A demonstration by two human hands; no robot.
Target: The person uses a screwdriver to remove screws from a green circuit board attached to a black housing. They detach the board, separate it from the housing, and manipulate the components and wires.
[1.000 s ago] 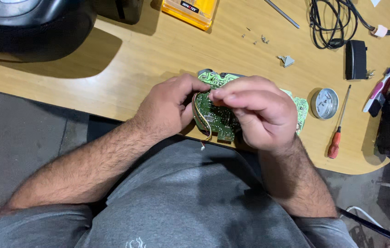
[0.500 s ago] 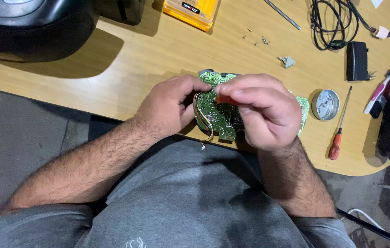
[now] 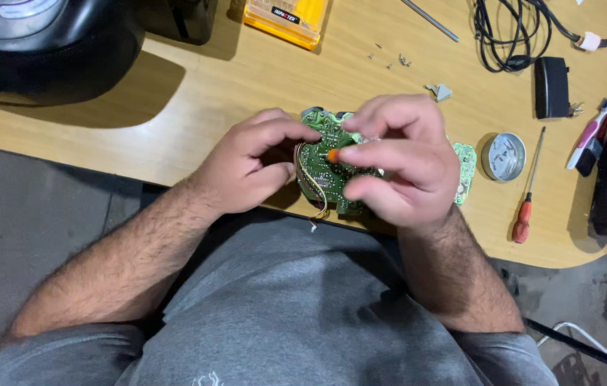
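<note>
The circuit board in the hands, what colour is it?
Green; the circuit board shows best in the head view, held between the left hand and right hand.

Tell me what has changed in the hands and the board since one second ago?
The right hand has opened a little, so a small orange part now shows at its fingertips on the green circuit board. The left hand keeps its grip on the board's edge. The screwdriver and round tin have not moved.

On the wooden surface (image 3: 232, 93) lie a red-handled screwdriver (image 3: 527, 193), a round metal tin (image 3: 503, 156), a black power adapter (image 3: 552, 87) with coiled cable (image 3: 507, 36), a yellow bit case (image 3: 287, 18), loose screws (image 3: 393, 60), and a large black appliance (image 3: 38, 43) at the far left.
</note>
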